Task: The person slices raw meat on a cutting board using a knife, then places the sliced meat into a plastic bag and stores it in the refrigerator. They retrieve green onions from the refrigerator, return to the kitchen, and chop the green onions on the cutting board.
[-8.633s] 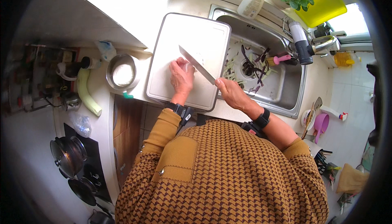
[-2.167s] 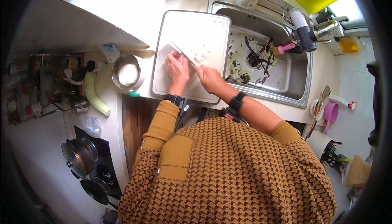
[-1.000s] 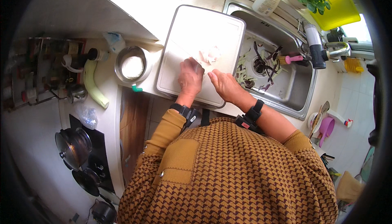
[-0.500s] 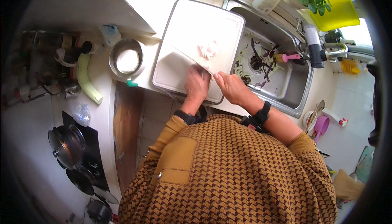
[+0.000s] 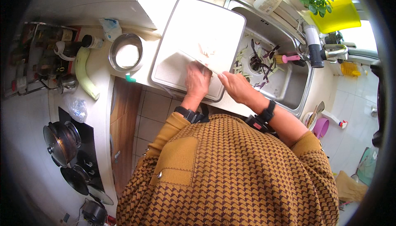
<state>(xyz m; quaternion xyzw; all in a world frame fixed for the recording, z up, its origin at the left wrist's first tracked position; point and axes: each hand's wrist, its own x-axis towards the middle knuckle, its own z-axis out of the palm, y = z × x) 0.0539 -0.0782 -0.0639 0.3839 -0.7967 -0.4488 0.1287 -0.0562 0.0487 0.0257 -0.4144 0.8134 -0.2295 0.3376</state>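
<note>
A large white cutting board with a grey rim (image 5: 168, 31) lies on the counter, its right edge over the sink. In my right hand (image 5: 241, 89) is the handle of a knife (image 5: 196, 60), whose blade slants up and left across the board. My left hand (image 5: 197, 80) is bent at the fingers and pressed to the board beside the blade's near side. Whatever sits under those fingers is mostly covered. Beyond the blade lies a small heap of pale pinkish food pieces (image 5: 207, 49), washed out by glare.
The steel sink (image 5: 284, 90) at the right contains purple and pale peelings and a pink-handled brush (image 5: 287, 58). Left of the board stand a metal pot with white contents (image 5: 127, 57) and a long pale green vegetable (image 5: 83, 73). Dark pans (image 5: 61, 143) sit on the hob, lower left.
My right hand and the knife have shifted slightly to the right. The left hand stays at the same spot on the board. The whole view has moved a little.
</note>
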